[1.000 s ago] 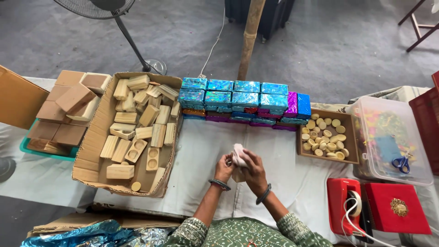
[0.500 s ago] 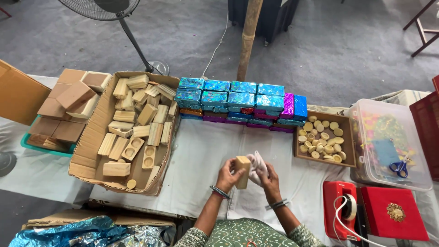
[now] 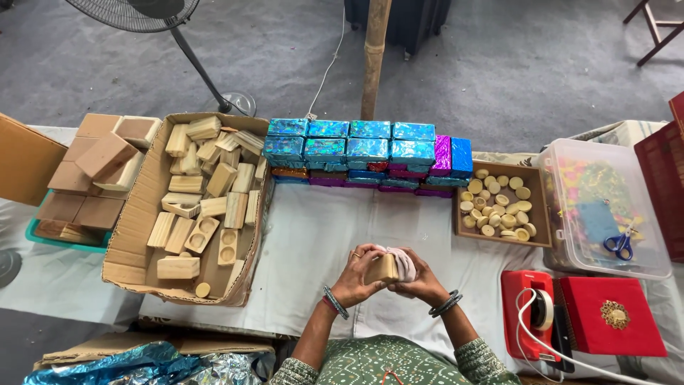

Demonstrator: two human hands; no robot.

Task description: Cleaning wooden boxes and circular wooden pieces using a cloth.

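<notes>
Head view: left hand [image 3: 354,279] grips a small wood block [image 3: 382,269] over the white cloth-covered table [image 3: 313,242], right hand [image 3: 420,279] presses a pale rag [image 3: 404,261] to it. Best w/ firm hold, turning the block (corners too), rubbing evenly.

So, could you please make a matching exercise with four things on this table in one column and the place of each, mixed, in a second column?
Things:
1. wooden block
2. scissors
3. round wooden discs
4. tape roll

Places:
A. in the clear plastic tub
B. on the red dispenser
C. between the left hand and right hand
D. in the shallow brown tray

Pairs: 1-C, 2-A, 3-D, 4-B
</notes>
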